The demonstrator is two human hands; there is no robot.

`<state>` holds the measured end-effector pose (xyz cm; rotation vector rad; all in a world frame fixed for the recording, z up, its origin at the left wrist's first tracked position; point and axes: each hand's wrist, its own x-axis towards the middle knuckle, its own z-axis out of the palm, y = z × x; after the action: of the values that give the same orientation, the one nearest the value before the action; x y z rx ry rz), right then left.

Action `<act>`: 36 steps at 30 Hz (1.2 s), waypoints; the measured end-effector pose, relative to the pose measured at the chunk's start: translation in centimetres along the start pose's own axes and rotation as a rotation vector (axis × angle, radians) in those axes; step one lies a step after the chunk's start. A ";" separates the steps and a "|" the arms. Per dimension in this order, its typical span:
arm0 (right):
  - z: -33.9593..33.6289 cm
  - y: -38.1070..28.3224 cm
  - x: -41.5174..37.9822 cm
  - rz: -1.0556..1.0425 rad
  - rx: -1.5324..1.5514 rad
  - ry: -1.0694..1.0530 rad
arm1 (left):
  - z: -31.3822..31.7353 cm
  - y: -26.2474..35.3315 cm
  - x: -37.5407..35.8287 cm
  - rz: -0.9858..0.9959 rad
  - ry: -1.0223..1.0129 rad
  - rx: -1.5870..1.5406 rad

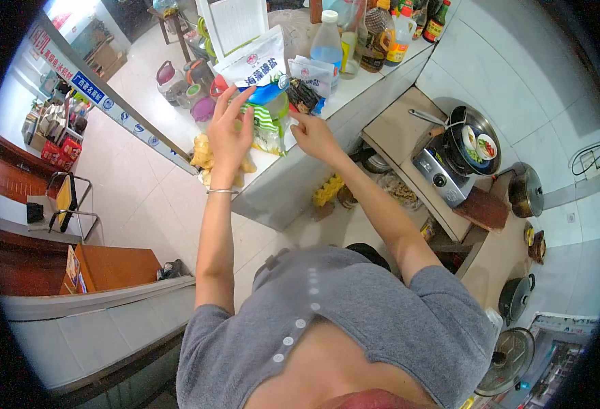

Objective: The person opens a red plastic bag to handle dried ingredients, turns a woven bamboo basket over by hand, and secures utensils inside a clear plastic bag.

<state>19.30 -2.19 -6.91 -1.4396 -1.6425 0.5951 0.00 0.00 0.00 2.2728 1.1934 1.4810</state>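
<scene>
Two hands in among the packets at the tabletop's near corner!

Here on my remote feed, the left hand (228,140) is in with fingers spread, tips right up at the lower edge of the white packet (251,63) with blue lettering — contact, I cannot tell. Over comes the right hand (316,138), index finger stretched out and the others curled, just beside the green-striped packet (266,124); whether it pinches anything, I cannot tell. That striped packet lies between my two hands, by the near corner of the tabletop (358,87), below a round blue lid (266,91). A dark packet (305,97) sits just past the right fingertip, toward the right edge. Knobbly yellow lumps (203,155) crowd the left edge near the wrist — and bottles (378,41) line up toward the far end.
</scene>
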 end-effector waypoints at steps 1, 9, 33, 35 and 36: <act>0.0 0.0 0.0 -0.007 -0.005 0.001 | 0.2 0.1 0.1 0.016 0.011 -0.007; 0.1 0.3 0.0 -0.016 -0.079 -0.034 | 0.3 0.4 0.5 -0.044 0.028 -0.029; -0.6 0.6 -17.6 0.311 -0.197 0.578 | 4.5 1.1 -8.7 0.191 -0.134 -0.422; 0.0 -1.9 -21.3 0.623 -0.120 0.595 | 5.8 1.5 -10.6 0.193 -0.340 -0.367; 0.2 -2.2 -23.3 0.677 -0.127 0.684 | 6.9 2.5 -11.0 0.248 -0.406 -0.427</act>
<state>17.38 -25.01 -11.86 -2.0187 -0.6551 0.2913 5.05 -7.54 -9.59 2.3109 0.4472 1.1224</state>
